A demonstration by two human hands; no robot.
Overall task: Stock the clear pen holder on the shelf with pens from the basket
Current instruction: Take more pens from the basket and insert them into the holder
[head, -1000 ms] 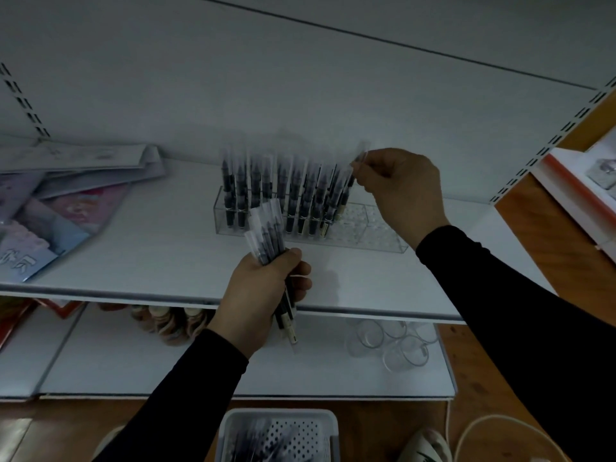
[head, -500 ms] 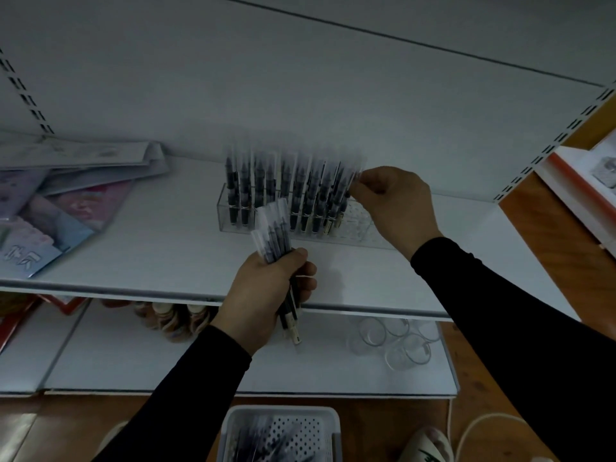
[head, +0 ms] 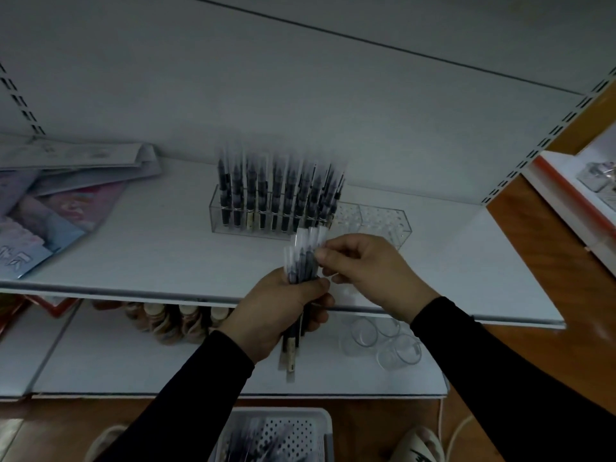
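- Head view, containers: the holder [head: 383, 221] stands on the upper shelf [head: 166, 258] near the back panel. Its left and middle slots are packed with upright pens [head: 276, 198] in clear sleeves, while the perforated right section shows bare holes.
- Basket [head: 286, 428] sits at the bottom edge on the floor — white, perforated, with dark pens lying inside.
- Left hand [head: 273, 311] is wrapped around a bundle [head: 301, 261] of sleeved pens, held upright just in front of the holder, their lower ends sticking out below the fist.
- Right hand [head: 370, 265] pinches the sleeve top of one pen in that bundle between thumb and fingers.
- Upper shelf also carries packets [head: 50, 208] on the left, lying flat and overlapping.
- Lower shelf [head: 100, 355] holds clear cups [head: 383, 341] at right and brownish jars [head: 173, 321] partly hidden under the upper board.
- Room: wooden floor [head: 550, 261] — another white rack [head: 586, 201] at far right.
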